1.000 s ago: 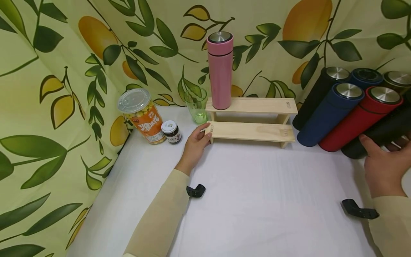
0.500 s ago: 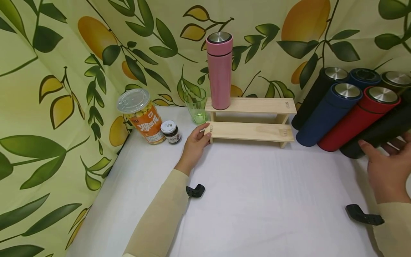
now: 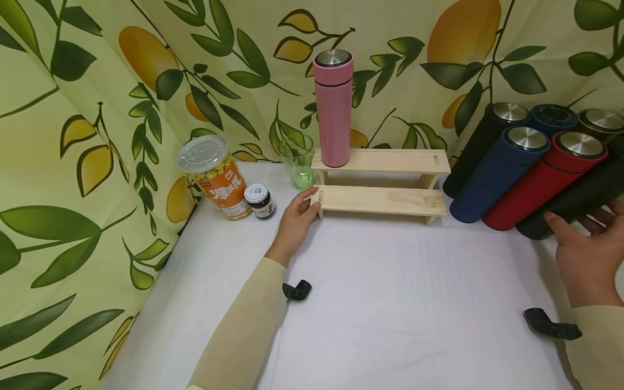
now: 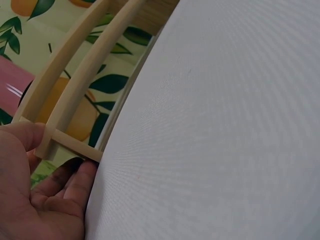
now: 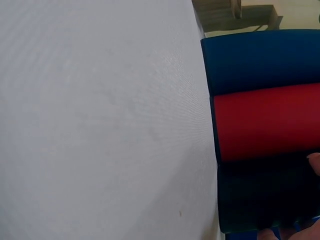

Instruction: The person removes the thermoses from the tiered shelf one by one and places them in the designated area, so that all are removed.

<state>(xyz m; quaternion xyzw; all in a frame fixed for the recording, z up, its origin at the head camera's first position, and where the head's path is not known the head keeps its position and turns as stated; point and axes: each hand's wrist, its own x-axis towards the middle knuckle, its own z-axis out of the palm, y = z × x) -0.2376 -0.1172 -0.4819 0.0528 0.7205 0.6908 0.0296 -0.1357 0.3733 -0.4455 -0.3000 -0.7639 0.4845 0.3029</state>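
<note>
My left hand pinches the left end of a two-tier wooden rack, thumb on the lower board and fingers at its side. The left wrist view shows those fingers curled beside the end crosspiece. Upright on the rack's upper board stands a pink thermos bottle with a steel lid. On the right, my right hand grips the lower part of a black thermos bottle, its thumb on the near side and fingers round the far side. In the right wrist view this bottle lies against a red one.
A red thermos bottle, a blue one and several more crowd the right side. Left of the rack are a green glass, a small dark jar and a popcorn tub. A patterned curtain hangs behind the white table.
My right hand has shifted slightly down and right early on, its thumb staying on the black thermos bottle. The left hand and the rack look unchanged.
</note>
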